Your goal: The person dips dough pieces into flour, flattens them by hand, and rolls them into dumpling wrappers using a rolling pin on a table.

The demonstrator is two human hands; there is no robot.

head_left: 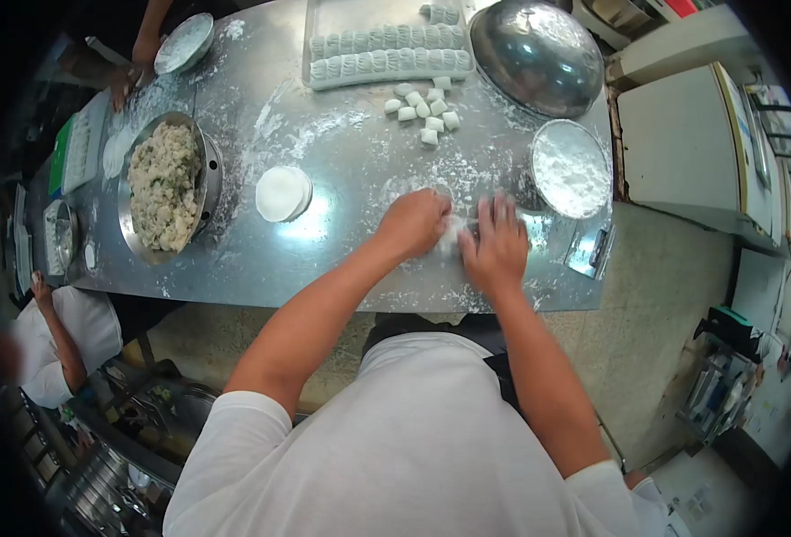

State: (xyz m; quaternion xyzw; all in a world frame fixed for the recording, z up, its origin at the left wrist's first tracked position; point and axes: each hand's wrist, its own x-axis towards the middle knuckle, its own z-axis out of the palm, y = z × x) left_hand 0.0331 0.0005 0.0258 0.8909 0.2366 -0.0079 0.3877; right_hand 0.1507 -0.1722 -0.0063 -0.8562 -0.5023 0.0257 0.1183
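On the floured steel table, my left hand (416,222) has its fingers curled at the edge of a small white dough piece (453,234); what they grip is too small to make out. My right hand (497,242) lies just to the right of the dough, fingers stretched forward and slightly blurred. A stack of round white wrappers (283,193) is to the left of my hands. Beyond them sits a loose group of small dough lumps (423,109). At the right stands a bowl of white flour (571,169).
A tray of pleated dumplings (391,63) and an upturned metal bowl (538,55) are at the back. Left stands a large pan of filling (164,186). Co-workers' hands (121,87) show at the upper left; another person (71,340) is at the lower left.
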